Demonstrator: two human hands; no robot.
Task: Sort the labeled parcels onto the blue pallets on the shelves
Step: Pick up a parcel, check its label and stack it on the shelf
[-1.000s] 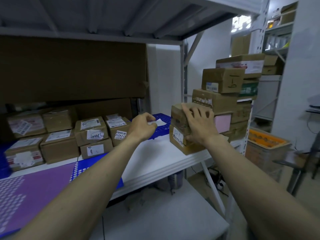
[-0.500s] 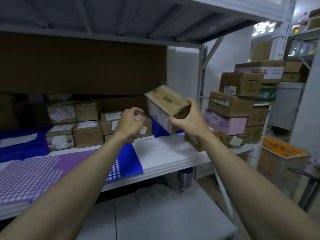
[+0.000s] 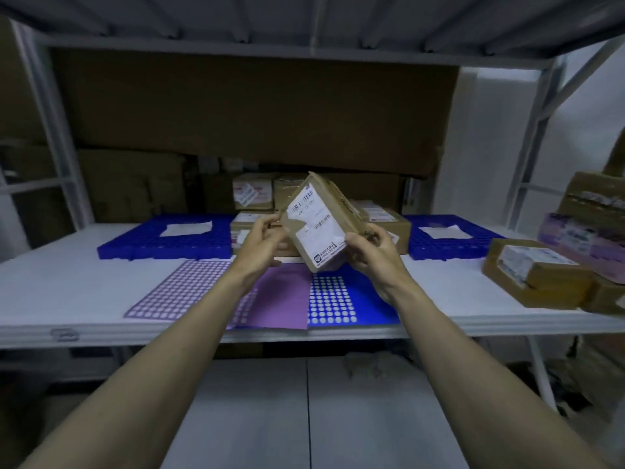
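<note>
I hold a small brown cardboard parcel (image 3: 318,225) tilted in the air above the shelf, its white shipping label facing me. My left hand (image 3: 262,240) grips its left edge and my right hand (image 3: 370,248) grips its lower right corner. On the white shelf (image 3: 84,286) lie a blue pallet at the left (image 3: 162,236) with a white paper slip and another blue pallet at the right (image 3: 446,238), also with a slip. Between them stand several labeled parcels (image 3: 253,196), partly hidden behind the held parcel.
Purple (image 3: 189,292) and blue (image 3: 338,299) sticker sheets lie flat at the shelf's front. More parcels (image 3: 534,272) are stacked at the right end of the shelf. Large brown cartons (image 3: 128,184) line the back. A grey lower shelf (image 3: 304,418) sits below my arms.
My right hand lifted the parcel off the right-hand stack and carried it left. My left hand now grips it too. My view swung left to face the pallets.
</note>
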